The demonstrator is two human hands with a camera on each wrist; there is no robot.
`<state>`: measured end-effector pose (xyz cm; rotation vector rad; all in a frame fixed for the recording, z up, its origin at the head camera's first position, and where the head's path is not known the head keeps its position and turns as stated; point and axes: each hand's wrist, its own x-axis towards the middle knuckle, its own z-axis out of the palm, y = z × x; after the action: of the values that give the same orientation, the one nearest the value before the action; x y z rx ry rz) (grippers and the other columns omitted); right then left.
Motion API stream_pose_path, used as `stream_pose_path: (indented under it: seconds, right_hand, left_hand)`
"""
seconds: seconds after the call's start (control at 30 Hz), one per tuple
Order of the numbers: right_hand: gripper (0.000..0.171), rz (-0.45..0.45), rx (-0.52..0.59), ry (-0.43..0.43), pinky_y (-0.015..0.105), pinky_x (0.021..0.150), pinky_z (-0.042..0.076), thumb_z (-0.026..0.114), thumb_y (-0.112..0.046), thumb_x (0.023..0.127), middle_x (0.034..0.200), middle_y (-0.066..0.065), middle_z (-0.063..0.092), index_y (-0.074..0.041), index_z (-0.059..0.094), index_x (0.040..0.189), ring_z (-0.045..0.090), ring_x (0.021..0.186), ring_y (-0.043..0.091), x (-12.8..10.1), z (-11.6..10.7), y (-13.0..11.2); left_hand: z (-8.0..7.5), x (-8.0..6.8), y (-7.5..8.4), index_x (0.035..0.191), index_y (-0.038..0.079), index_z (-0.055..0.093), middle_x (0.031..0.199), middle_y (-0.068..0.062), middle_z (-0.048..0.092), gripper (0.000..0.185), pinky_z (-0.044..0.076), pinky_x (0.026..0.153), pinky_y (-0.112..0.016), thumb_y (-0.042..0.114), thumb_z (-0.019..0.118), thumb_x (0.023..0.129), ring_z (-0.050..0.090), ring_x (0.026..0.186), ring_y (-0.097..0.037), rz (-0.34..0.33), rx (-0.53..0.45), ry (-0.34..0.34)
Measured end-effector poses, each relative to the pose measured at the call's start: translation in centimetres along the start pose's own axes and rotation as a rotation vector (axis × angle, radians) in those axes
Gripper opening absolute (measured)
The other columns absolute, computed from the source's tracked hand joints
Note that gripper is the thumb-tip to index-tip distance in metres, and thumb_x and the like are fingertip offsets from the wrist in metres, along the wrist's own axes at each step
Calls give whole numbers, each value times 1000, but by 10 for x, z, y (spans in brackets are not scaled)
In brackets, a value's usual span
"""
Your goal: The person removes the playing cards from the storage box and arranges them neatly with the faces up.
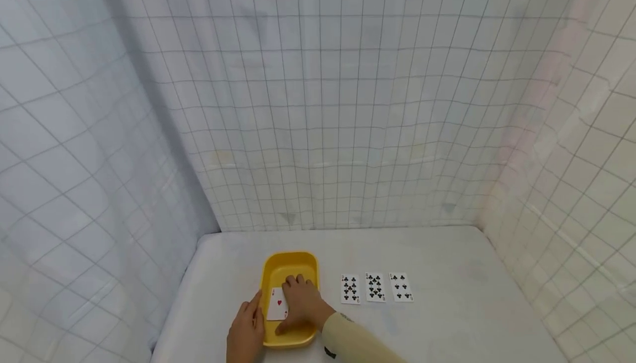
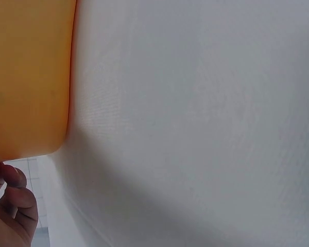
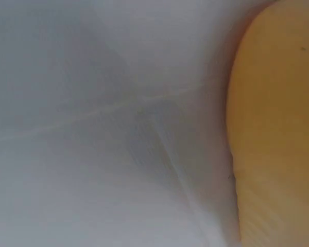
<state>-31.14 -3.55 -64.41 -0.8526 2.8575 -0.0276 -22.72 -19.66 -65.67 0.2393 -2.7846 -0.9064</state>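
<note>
- While the yellow tray (image 1: 290, 268) is being touched at its left rim by the left hand (image 1: 245, 332), its inside is being reached into by the right hand (image 1: 303, 302).
- The right hand's fingers are being held spread, the thumb well apart; no card is being seen pinched, though the palm side is being hidden.
- The left hand's fingers are being shown bent at the rim; whether it is being gripped or only touched cannot be told.
- A card with a single heart (image 1: 275, 311) is being carried face up in the tray, nearer the counter's left edge than its right, and is being partly covered by the right hand.
- For clean handling, the tray should be steadied at its rim and the card pinched by its edges; if its face is pressed, sliding is likely.
- Three club cards (image 1: 375, 287) are being displayed face up, in a spaced row, between the tray and the counter's right edge.
- The counter (image 1: 467, 286) is being covered in white, slightly creased, and is being enclosed at its far, left and right edges by grid-patterned sheets (image 1: 318, 103).
</note>
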Motion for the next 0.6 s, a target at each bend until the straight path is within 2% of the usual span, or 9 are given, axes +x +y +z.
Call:
stream_pose_path:
  seconds: [0.23,0.6]
  right_hand:
    - [100,36,-10,15,38,108,47,72,-87,65,147,-5,52,-22,58,141,51,127,20,0,-5,-4]
    - [92,24,80,-5,38,107,47,75,-79,71,144,-4,55,-21,59,141,53,126,18,0,-7,-3]
  left_hand:
    - [-3,2,3,148,11,57,91,-3,56,43,38,58,-24,15,57,105,43,68,-12,19,-14,-1]
    - [-2,1,0,149,12,56,91,-2,55,44,38,57,-24,16,57,105,44,69,-12,-7,-12,-21]
